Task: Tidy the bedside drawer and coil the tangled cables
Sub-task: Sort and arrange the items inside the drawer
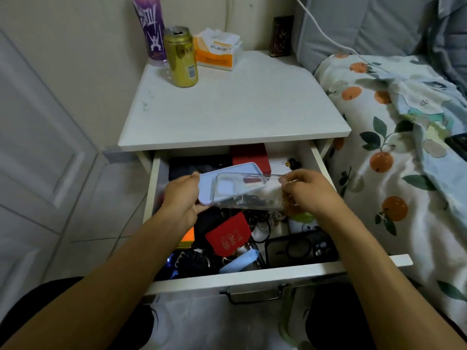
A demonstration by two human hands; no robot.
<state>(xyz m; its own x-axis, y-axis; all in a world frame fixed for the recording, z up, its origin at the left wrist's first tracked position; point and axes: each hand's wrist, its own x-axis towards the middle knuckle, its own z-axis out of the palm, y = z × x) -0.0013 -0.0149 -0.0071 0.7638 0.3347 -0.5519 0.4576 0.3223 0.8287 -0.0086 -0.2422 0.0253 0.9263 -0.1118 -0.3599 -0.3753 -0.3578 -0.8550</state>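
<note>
Drawer (252,275), white, pulled out from under the top of the bedside bench (227,107), its dark handle (252,294) facing us. We hold both hands above its middle, over the clutter.

Left hand (183,197): fingers curled round the near left corner of a pale lilac phone case (209,183), thumb on its upper edge.

Right hand (307,190): fingertips pinch the right end of a clear phone case (242,189), which overlaps the lilac one and lies partly in front of it.

Contents we can list below the hands: tangled cables (262,223), dark and white, right of centre and just under the clear case; a red pouch (228,237) with gold marks; a dark phone case (300,248) with a ring on its back, at the front right corner; a light blue item (240,261) near the front wall; a dark scrunchie (194,261) front left; a red box (250,157) at the back.

On the bench top, at the back left: a gold can (182,58), opened; a purple bottle (151,29) behind it; a tissue pack (217,50) beside them; a dark small box (281,36) at the back right.

Bed (394,157) with orange-print bedding, to the right of the drawer.
</note>
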